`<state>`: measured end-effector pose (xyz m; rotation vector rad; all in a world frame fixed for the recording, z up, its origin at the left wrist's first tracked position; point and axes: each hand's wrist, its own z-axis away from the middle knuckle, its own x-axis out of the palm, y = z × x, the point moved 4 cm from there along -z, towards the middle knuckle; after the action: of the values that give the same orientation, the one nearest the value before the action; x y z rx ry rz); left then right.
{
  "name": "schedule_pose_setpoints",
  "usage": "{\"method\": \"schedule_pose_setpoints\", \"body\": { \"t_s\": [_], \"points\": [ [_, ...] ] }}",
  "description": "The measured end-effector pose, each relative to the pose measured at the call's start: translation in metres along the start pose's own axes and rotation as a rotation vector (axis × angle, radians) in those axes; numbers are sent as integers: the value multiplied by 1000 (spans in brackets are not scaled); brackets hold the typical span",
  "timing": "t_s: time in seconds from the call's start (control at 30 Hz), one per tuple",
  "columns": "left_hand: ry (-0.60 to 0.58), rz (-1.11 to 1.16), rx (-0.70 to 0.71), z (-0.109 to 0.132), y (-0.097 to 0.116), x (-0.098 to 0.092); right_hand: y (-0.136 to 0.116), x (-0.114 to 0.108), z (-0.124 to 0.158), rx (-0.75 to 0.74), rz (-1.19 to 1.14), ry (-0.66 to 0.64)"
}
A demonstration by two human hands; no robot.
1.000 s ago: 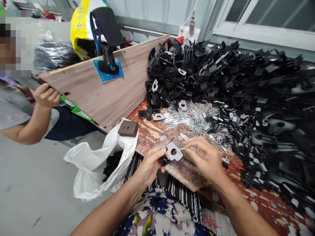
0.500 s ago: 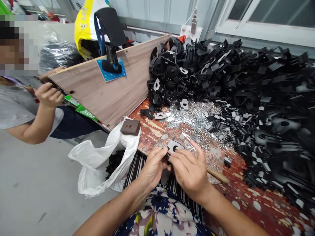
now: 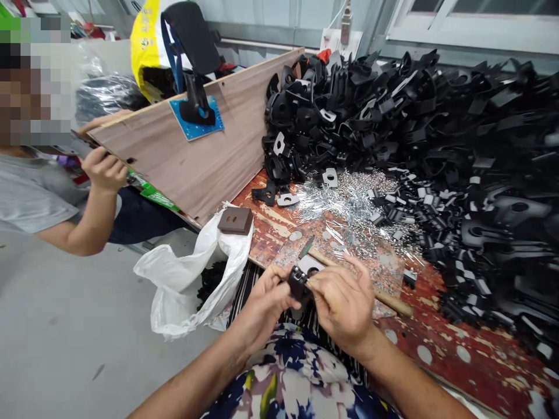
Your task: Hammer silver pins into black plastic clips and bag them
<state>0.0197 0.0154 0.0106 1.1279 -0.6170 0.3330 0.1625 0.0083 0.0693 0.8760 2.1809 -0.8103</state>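
My left hand (image 3: 271, 295) is closed around a black plastic bracket (image 3: 297, 280), tilted above my lap. A grey face with a round hole shows behind the bracket's near end. Against that end, the thumb and forefinger of my right hand (image 3: 343, 299) pinch what looks like a thin metal pin; a small shiny bit shows at the fingertips, the rest is hidden. Its other fingers are raised. Just beyond my hands lies a hammer (image 3: 393, 301) with a wooden handle, partly covered by my right hand. Loose metal pins (image 3: 336, 203) are heaped farther back.
Black plastic parts (image 3: 340, 110) pile high along the back and right of the worn red table (image 3: 441, 355). A wooden board (image 3: 236, 116) stands on the left. Beside me are a white sack (image 3: 174, 291) and brown block (image 3: 236, 221). A co-worker's hand (image 3: 105, 169) is beyond the board.
The bracket has turned so its end faces me. My right fingers have shifted to a pinch at that end. The hammer head now shows, and the co-worker's hand has moved right.
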Motion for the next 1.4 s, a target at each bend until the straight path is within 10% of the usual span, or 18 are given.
{"method": "schedule_pose_setpoints", "body": {
  "t_s": [0.2, 0.43, 0.73, 1.13, 1.27, 1.4],
  "points": [
    [150, -599, 35, 21, 12, -41, 29, -3, 22, -1, 47, -264],
    [232, -775, 110, -17, 5, -51, 107, -18, 75, 191, 468, -453],
    [311, -894, 269, -31, -4, -51, 63, -54, 72, 127, 256, -264],
    [183, -732, 188, -24, -8, -60, 77, -12, 80, 166, 264, -405],
    [145, -681, 262, -3, 19, -70, 84, 2, 81, 113, 398, -429],
    [354, -1145, 528, 31, 83, -93, 86, 2, 72, 75, 397, -458]
  ]
}}
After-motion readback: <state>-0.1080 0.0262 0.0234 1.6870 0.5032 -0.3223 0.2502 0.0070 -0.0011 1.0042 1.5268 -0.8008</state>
